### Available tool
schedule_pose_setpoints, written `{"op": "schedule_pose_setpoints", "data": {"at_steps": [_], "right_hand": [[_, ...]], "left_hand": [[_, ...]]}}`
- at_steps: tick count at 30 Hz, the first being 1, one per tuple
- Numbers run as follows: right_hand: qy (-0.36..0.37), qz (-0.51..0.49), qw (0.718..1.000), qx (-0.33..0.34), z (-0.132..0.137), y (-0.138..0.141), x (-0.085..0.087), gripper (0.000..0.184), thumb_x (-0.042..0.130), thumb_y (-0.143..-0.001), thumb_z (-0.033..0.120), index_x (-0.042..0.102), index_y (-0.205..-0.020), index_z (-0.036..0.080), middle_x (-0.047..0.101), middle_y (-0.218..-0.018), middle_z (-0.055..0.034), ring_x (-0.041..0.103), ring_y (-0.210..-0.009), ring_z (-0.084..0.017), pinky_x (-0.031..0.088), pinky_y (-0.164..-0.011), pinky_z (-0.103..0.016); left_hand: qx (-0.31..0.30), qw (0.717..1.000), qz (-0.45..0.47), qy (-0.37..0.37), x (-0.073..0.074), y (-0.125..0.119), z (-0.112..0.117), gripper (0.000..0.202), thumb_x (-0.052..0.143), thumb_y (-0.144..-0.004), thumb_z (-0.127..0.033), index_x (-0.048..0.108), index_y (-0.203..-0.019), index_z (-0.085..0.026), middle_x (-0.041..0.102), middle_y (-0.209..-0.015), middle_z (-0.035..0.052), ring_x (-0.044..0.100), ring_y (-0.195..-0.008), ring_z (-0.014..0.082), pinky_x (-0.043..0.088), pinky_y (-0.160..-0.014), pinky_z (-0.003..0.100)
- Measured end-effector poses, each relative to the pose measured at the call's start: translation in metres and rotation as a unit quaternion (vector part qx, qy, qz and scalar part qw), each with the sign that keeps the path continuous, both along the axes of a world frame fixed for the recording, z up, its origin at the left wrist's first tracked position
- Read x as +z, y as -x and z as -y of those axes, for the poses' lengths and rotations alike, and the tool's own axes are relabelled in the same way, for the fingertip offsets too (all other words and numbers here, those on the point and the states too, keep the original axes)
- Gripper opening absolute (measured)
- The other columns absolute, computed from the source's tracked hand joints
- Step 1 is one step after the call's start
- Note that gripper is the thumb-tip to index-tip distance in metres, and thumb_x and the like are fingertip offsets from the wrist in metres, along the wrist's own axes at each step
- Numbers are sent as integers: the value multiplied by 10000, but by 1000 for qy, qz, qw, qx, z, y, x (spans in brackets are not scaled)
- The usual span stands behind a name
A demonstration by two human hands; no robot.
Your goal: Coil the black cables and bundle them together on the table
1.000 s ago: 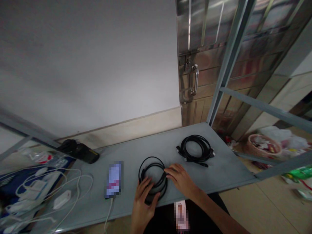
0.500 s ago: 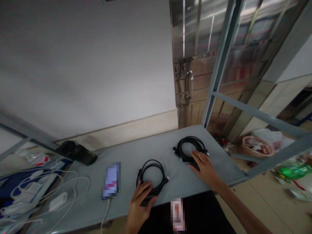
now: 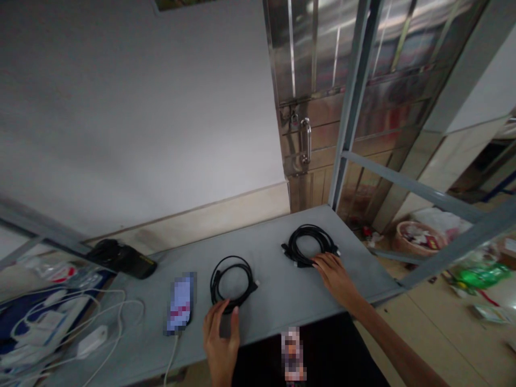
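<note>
A coiled black cable (image 3: 245, 298) lies on the grey tabletop in the head view's lower middle. At its near edge is my left hand (image 3: 221, 336), thumb and fingers apart, fingertips at the cable. Further right, a second, thicker coil of black cable (image 3: 292, 251) lies near the table's far right corner. My right hand (image 3: 336, 279) rests its outstretched fingers on that coil's near edge; its thumb is hidden. Connector ends stick out from both coils.
A phone (image 3: 180, 303) with a white cord lies left of the coils. White cables and a white adapter (image 3: 92, 342) cover the left end. A black bottle-like object (image 3: 124, 259) lies against the wall side. Grey metal posts (image 3: 349, 118) frame the table (image 3: 278, 301).
The left coil has shifted left and slightly away from me, and my left hand's fingers have moved to its near edge. The right coil stays about in place. The view has shifted slightly.
</note>
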State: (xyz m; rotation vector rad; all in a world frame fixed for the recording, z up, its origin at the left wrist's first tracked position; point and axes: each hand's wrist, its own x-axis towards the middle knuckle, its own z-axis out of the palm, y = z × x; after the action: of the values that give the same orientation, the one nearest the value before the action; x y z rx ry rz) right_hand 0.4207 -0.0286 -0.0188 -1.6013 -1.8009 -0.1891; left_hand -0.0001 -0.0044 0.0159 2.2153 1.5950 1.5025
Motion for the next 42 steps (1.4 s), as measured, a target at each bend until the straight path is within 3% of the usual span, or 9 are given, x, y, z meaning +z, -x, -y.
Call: {"op": "schedule_pose_setpoints", "data": {"at_steps": [7,11,14,19,23,27,32,36,42], "right_hand": [[-9,-35,999,-5,0,-1,4,292,469,-1201,268,751,-1271,245,829,-1251,-97,775,-1196,-294,564,-1177,-531],[-27,-99,994,-26,-9,-5,27,368,426,-1215,404,749,-1133,246,842,-1145,-123,796,-1097,-320,600,-1083,-519],[-33,-166,984,-47,-20,-11,67,451,395,-1216,515,706,-1017,256,827,-983,-110,797,-947,-310,619,-938,-463],[-73,-244,966,-52,-21,-16,164,488,441,-1208,606,635,-933,253,731,-810,-39,708,-712,-201,572,-756,-328],[-137,-285,947,-54,2,-11,234,487,501,-1199,618,658,-944,235,640,-752,2,619,-658,-157,516,-669,-282],[-177,-341,921,-60,36,2,275,431,529,-1207,590,703,-1039,232,581,-725,26,540,-621,-140,432,-588,-272],[-156,-399,903,-27,70,19,289,374,572,-1203,552,717,-1066,236,567,-717,25,525,-608,-139,410,-563,-284],[-111,-446,888,10,88,36,282,358,599,-1191,555,716,-1098,230,565,-715,22,538,-606,-137,407,-529,-266],[-31,-503,862,45,97,58,253,437,618,-1158,639,738,-1058,230,569,-696,14,515,-567,-137,429,-516,-269]], "left_hand": [[24,998,45,39,10,2,9,426,712,-1082,-580,785,-1313,-228,766,-1324,130,739,-1265,347,594,-1138,544],[26,998,49,29,11,4,10,437,699,-1083,-584,785,-1302,-216,751,-1345,143,722,-1296,359,582,-1149,550],[22,998,52,29,11,5,12,415,686,-1097,-546,775,-1319,-207,738,-1359,149,707,-1310,357,567,-1157,553],[8,999,43,28,12,5,14,382,684,-1104,-493,755,-1350,-209,723,-1377,145,697,-1320,355,562,-1157,558],[1,999,42,33,10,3,20,418,712,-1079,-514,753,-1368,-215,724,-1382,152,702,-1320,374,575,-1151,589],[-20,993,73,91,8,-12,43,490,761,-1047,-518,733,-1431,-214,737,-1425,165,704,-1370,387,585,-1178,601],[-100,950,178,236,4,-65,88,532,748,-1047,-584,748,-1429,-214,788,-1415,160,738,-1382,373,573,-1235,557],[-130,907,265,300,-2,-109,110,733,752,-997,-710,700,-1519,-199,808,-1350,181,805,-1229,349,675,-1065,472],[-170,887,256,345,-13,-115,116,780,801,-886,-832,802,-1341,-199,778,-1412,226,786,-1275,389,698,-1019,463]]}}
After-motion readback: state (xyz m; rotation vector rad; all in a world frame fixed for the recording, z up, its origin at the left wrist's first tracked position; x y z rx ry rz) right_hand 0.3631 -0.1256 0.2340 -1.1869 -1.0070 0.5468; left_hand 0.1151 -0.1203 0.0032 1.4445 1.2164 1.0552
